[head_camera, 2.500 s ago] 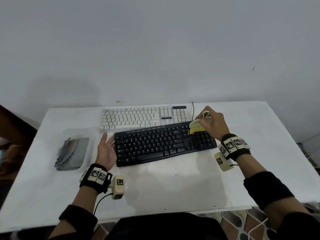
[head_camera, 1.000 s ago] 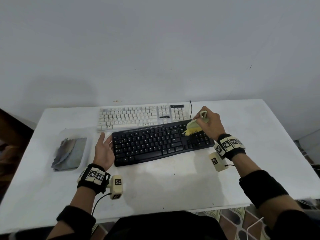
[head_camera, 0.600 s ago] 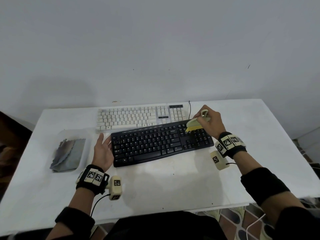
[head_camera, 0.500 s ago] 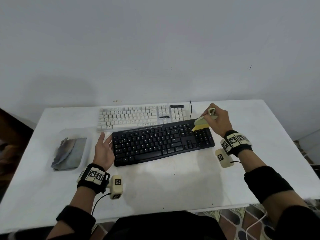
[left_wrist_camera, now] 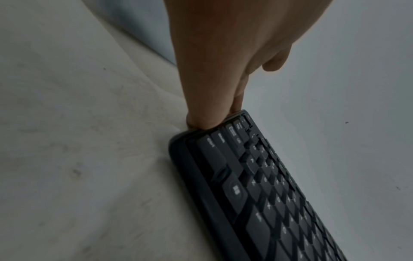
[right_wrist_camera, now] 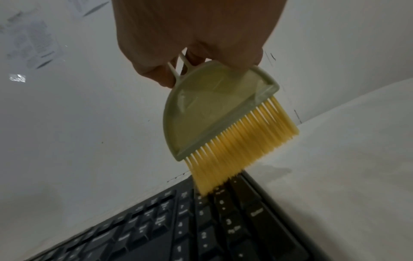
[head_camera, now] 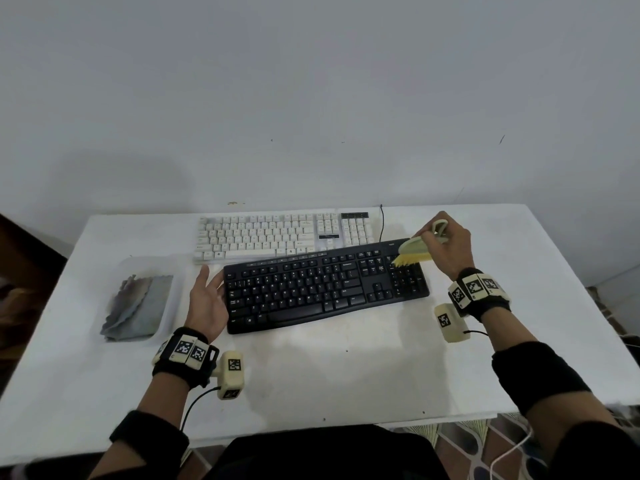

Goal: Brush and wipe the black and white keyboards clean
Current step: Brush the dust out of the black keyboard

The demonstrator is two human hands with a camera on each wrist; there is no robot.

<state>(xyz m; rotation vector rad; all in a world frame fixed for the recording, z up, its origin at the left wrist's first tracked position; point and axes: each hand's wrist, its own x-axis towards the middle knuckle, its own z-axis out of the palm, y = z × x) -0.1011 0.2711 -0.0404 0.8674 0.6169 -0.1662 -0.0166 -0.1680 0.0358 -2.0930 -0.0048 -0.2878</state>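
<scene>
The black keyboard [head_camera: 325, 285] lies slanted across the middle of the white table [head_camera: 346, 375], with the white keyboard [head_camera: 277, 235] just behind it. My right hand [head_camera: 446, 245] grips a small pale green brush [right_wrist_camera: 214, 113] by its loop handle. Its yellow bristles [right_wrist_camera: 236, 150] touch the top of the number pad at the black keyboard's [right_wrist_camera: 201, 229] far right end. My left hand [head_camera: 207, 299] lies with straight fingers [left_wrist_camera: 212, 98] pressed against the left end of the black keyboard [left_wrist_camera: 268, 194].
A clear plastic tray [head_camera: 173, 306] holding a grey cloth [head_camera: 138, 306] sits at the left of the table. A thin black cable [head_camera: 382, 223] runs back from the keyboards to the wall. Bare tabletop lies in front of the black keyboard and to its right.
My right hand has swept the brush rightward along the black keyboard's upper right keys, out to the number pad corner. The left hand has stayed against the keyboard's left end.
</scene>
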